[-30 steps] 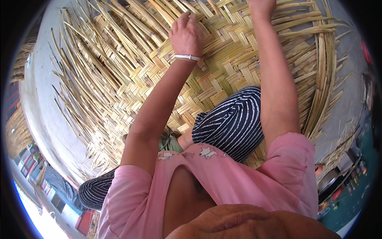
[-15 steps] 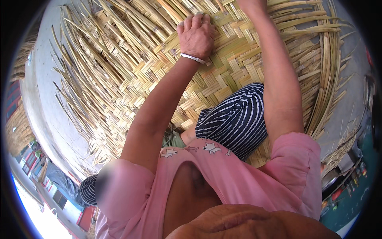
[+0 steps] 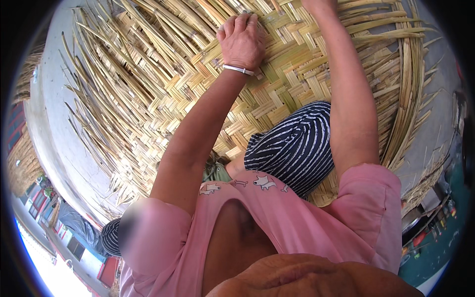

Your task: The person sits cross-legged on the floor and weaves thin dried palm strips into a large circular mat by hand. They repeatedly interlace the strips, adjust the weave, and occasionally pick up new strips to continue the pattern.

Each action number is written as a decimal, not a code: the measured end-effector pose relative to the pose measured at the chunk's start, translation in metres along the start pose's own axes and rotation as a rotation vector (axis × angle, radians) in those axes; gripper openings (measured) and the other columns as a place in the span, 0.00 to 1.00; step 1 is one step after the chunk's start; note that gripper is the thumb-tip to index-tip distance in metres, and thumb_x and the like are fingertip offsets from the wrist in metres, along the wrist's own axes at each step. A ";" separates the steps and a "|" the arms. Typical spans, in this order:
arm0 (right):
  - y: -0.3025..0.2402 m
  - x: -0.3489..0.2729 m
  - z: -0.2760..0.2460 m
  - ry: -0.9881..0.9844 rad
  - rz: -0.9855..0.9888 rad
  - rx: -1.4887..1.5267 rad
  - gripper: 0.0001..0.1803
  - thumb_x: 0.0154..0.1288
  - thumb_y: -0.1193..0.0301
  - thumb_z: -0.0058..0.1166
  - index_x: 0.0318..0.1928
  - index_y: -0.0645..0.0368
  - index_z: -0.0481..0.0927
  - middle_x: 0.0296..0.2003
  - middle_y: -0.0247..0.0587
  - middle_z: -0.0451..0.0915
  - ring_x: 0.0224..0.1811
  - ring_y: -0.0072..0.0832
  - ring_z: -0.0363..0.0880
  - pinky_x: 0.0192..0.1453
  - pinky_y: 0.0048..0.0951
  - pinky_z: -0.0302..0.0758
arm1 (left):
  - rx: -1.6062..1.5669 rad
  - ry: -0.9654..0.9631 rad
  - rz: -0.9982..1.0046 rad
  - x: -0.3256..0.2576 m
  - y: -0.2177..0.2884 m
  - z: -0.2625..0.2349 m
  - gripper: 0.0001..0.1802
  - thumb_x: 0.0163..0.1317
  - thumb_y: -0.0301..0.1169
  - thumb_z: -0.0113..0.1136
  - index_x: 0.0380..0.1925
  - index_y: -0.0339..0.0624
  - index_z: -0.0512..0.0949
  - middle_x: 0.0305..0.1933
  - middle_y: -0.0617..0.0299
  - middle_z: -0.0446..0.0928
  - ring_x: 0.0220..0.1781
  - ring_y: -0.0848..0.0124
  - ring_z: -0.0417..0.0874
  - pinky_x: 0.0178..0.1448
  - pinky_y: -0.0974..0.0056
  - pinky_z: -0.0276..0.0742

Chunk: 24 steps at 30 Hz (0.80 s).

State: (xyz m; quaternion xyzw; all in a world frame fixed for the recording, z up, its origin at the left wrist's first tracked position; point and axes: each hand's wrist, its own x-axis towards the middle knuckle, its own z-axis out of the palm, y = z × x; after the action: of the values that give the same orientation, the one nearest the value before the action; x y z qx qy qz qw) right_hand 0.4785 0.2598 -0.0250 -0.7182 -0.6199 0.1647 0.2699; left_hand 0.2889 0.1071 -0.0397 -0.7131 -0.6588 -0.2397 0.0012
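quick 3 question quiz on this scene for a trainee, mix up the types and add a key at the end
1. Multiple choice: what colour is the wristband worn at the left hand?
a) red
b) white
c) green

2. True or false: the whole right hand shows in the picture.

3. Short answer: what lies beneath the left hand?

Key:
1. b
2. False; the picture's top edge cuts it off.
3. A straw-coloured woven mat.
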 end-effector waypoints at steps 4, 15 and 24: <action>-0.001 -0.007 -0.008 -0.044 0.010 0.081 0.04 0.63 0.71 0.58 0.36 0.52 0.85 0.34 0.49 0.87 0.40 0.46 0.87 0.45 0.43 0.80 | 0.009 0.007 0.035 -0.002 -0.004 0.000 0.22 0.64 0.37 0.60 0.58 0.47 0.82 0.62 0.63 0.77 0.69 0.58 0.71 0.73 0.46 0.61; 0.009 0.006 -0.030 -0.103 0.409 0.812 0.06 0.69 0.80 0.54 0.44 0.58 0.80 0.36 0.38 0.83 0.39 0.32 0.85 0.41 0.29 0.82 | 0.026 -0.038 0.134 0.016 0.006 -0.014 0.16 0.67 0.36 0.60 0.53 0.49 0.85 0.58 0.60 0.81 0.62 0.60 0.78 0.69 0.48 0.66; 0.046 0.029 -0.013 0.039 0.474 1.446 0.10 0.66 0.82 0.56 0.43 0.55 0.72 0.38 0.39 0.79 0.37 0.32 0.83 0.43 0.34 0.85 | -0.358 -0.173 0.055 0.109 0.037 0.042 0.17 0.63 0.35 0.66 0.50 0.42 0.86 0.46 0.49 0.86 0.46 0.51 0.89 0.53 0.52 0.84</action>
State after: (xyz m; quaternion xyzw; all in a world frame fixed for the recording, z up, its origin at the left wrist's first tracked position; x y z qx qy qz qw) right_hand 0.5278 0.2818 -0.0395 -0.4794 -0.1819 0.5706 0.6415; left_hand 0.3401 0.2183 -0.0282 -0.7377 -0.5836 -0.2906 -0.1755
